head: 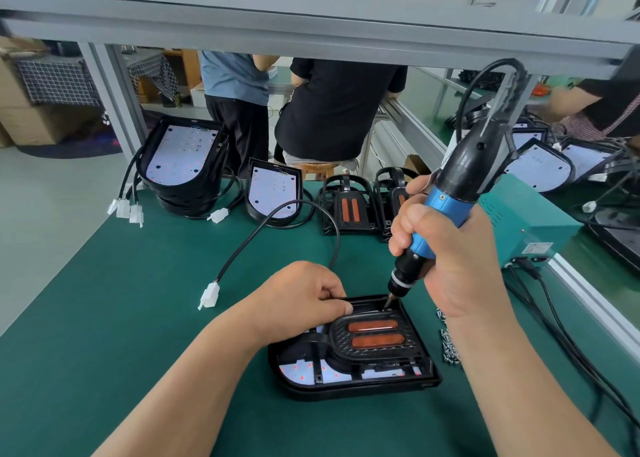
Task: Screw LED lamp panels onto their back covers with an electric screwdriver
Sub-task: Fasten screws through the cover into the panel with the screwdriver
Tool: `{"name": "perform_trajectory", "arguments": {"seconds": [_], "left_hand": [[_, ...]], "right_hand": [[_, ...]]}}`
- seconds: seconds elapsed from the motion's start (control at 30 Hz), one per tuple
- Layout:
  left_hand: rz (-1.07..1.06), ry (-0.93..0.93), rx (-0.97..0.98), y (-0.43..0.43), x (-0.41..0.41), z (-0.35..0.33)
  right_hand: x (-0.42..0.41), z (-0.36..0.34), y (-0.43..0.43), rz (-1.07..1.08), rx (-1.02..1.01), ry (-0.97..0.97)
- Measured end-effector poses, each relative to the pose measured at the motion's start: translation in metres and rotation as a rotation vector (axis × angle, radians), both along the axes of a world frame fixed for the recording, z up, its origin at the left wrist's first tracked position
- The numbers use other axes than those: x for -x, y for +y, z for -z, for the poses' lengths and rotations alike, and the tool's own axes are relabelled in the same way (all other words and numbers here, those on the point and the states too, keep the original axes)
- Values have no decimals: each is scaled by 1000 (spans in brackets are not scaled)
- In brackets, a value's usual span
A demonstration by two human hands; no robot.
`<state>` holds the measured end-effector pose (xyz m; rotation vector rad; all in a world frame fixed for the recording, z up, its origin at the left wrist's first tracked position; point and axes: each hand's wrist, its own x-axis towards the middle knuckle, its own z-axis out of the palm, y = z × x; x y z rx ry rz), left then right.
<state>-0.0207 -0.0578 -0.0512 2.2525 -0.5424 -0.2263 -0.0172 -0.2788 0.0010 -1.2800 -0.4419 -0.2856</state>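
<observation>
A black lamp assembly [353, 363] lies on the green mat in front of me, back cover up, with two orange strips and the white LED panel showing through its openings. My left hand [298, 304] holds its far left edge, fingers curled over the rim. My right hand [446, 255] grips a blue and black electric screwdriver [450, 197], tilted, its bit down in the cover's far right corner. A pile of small screws [448, 344] lies just right of the lamp. The lamp's black cable [263, 228] ends in a white connector [209, 295].
Stacked lamps with white panels [183, 165] and another panel [273, 193] stand at the back left, two black back covers [349, 203] at the back middle. A teal power box [526, 221] sits right with cables running toward me. People work beyond the bench frame [311, 34].
</observation>
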Motion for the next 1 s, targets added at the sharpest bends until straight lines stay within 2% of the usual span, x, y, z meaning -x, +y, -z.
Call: {"name": "perform_trajectory", "arguments": {"seconds": [0.1,0.2,0.37,0.43,0.53,0.63,1.0], "left_hand": [[-9,36,40,2,0,2],[-17,78,108,6,-1,4],[-35,115,198,9,-6,1],[-159,226,375,9,-10,0],[-324,524,714,13,-16,2],[-349,669,847,18,-18,5],[-235,668,839,20,-18,8]], "right_hand": [[3,-2,-2,-53,-72,-21],[3,-4,-9,-59,-245,-17],[-2,-1,-15,35,-498,35],[-4,2,-15,71,-555,73],[-6,6,-11,89,-622,123],[-7,11,-7,101,-657,155],[-6,13,2,99,-695,193]]}}
